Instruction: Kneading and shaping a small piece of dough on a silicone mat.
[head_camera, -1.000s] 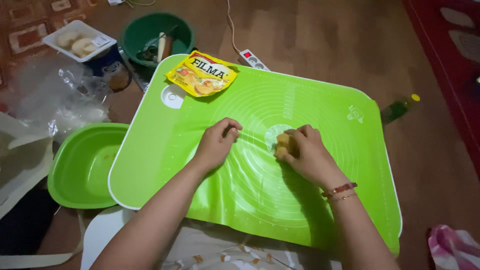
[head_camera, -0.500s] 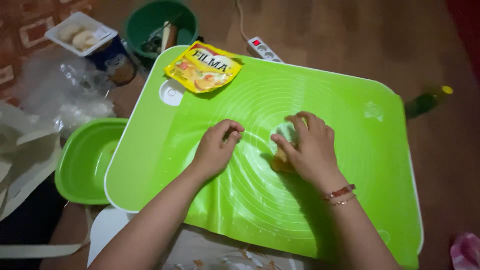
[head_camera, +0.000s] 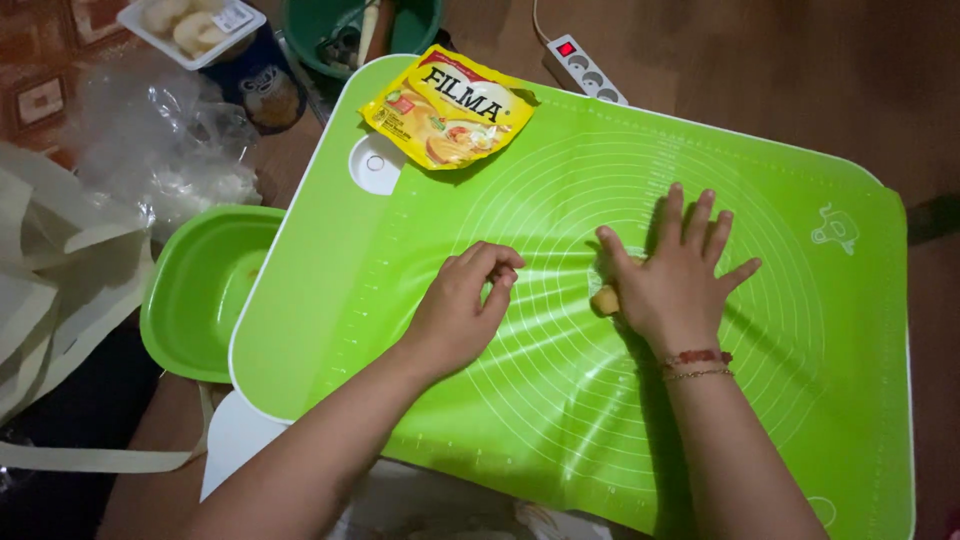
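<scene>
A bright green silicone baking mat (head_camera: 800, 330) with white circle lines covers a small white table. My right hand (head_camera: 672, 275) lies flat on a small yellowish lump of dough (head_camera: 603, 299) near the mat's middle, fingers spread, so only the lump's left edge shows. My left hand (head_camera: 462, 308) rests on the mat just to the left, fingers curled in loosely and nothing visible in it. A red bead bracelet and a thin chain sit on my right wrist.
A yellow pouch (head_camera: 450, 107) lies on the mat's far left corner. A green plastic bowl (head_camera: 200, 290) stands left of the table, with clear plastic bags (head_camera: 160, 150), a white tray of pale pieces (head_camera: 190, 25) and a dark green bucket (head_camera: 420, 25) behind. A white power strip (head_camera: 585, 68) lies on the wooden floor.
My right hand has opened out from a cupped grip and now lies flat over the dough. The left hand has stayed curled on the mat. The camera has come closer.
</scene>
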